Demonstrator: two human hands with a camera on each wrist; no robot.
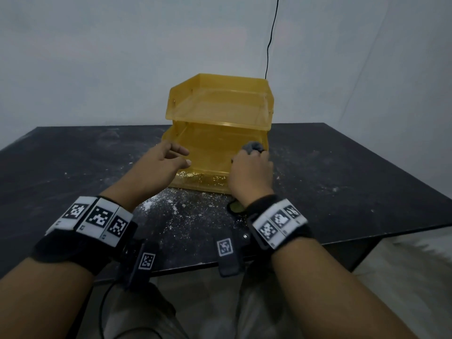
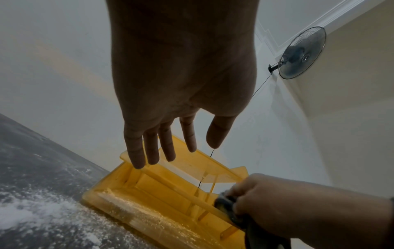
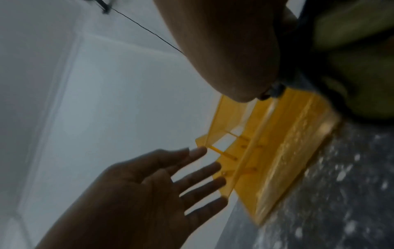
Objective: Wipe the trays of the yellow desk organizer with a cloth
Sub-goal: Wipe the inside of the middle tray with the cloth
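Two hands work at a yellow desk organizer (image 1: pixel 217 133) standing near the middle of a dark table (image 1: pixel 342 167), its two stacked trays open toward the person. The right hand (image 1: pixel 250 173) has its fingers curled round a bunched grey cloth (image 1: pixel 254 146), held at the right side of the lower tray (image 1: pixel 208 152), apparently against its wall. The left hand (image 1: pixel 159 165) hangs at the organizer's left side with fingers straight and loosely spread, holding nothing; whether it touches the plastic cannot be told. White dust and crumbs (image 1: pixel 186 211) lie scattered over the table in front of the organizer, and pale grit lines the lower tray's front lip (image 1: pixel 203 178). The upper tray (image 1: pixel 217 104) looks streaked but carries no cloth. A thin black cord (image 1: pixel 271 37) hangs down the wall behind.

The wiping appears to be in its early part. With the left hand not bracing the light plastic frame, a firm stroke could slide or tip the organizer backward. A sweep toward the front would likely push the grit out onto the already dusty table rather than lift it.
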